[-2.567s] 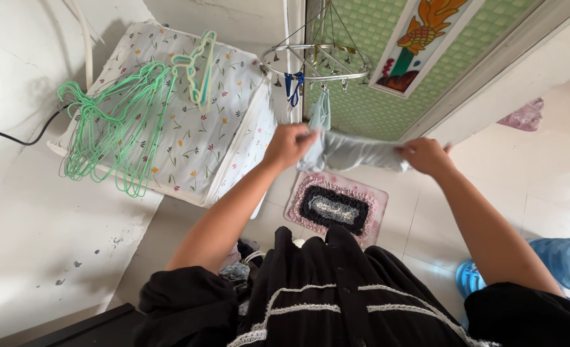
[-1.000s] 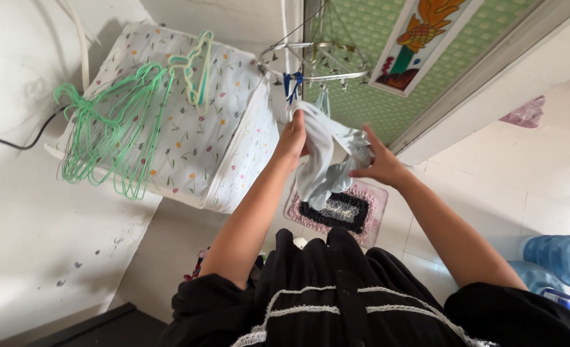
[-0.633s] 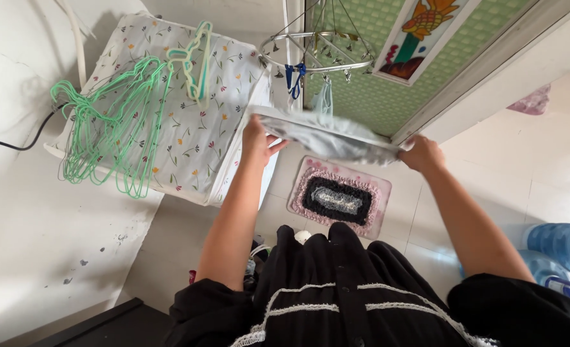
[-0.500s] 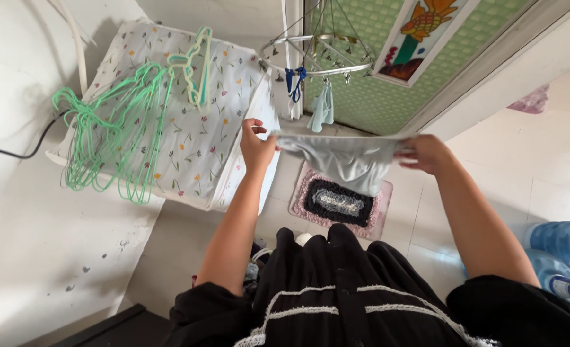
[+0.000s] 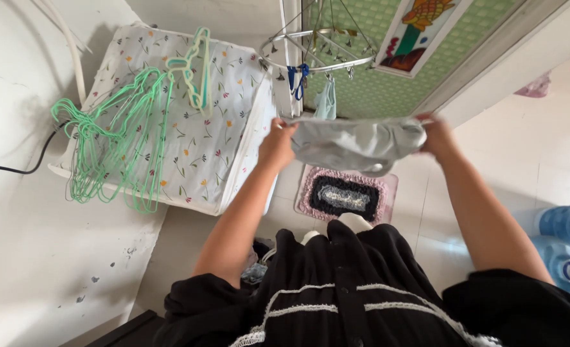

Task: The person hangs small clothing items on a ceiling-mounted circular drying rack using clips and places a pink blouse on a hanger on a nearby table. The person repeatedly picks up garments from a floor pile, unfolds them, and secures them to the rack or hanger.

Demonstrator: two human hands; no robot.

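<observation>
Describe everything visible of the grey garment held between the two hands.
The grey garment is a small, pale blue-grey piece of soft, thin fabric, creased and slightly blurred. It is stretched sideways in the air, the left hand gripping one end and the right hand the other, its lower edge sagging. It hangs above the pink-and-black mat and below the round metal clip hanger, touching neither.

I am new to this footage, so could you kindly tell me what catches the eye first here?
At the centre, the left hand and the right hand stretch a pale grey garment between them. To the left, a heap of green wire hangers lies on a floral-covered box. Above the garment hangs a round metal clip hanger, and below it a pink and black mat lies on the floor.
</observation>
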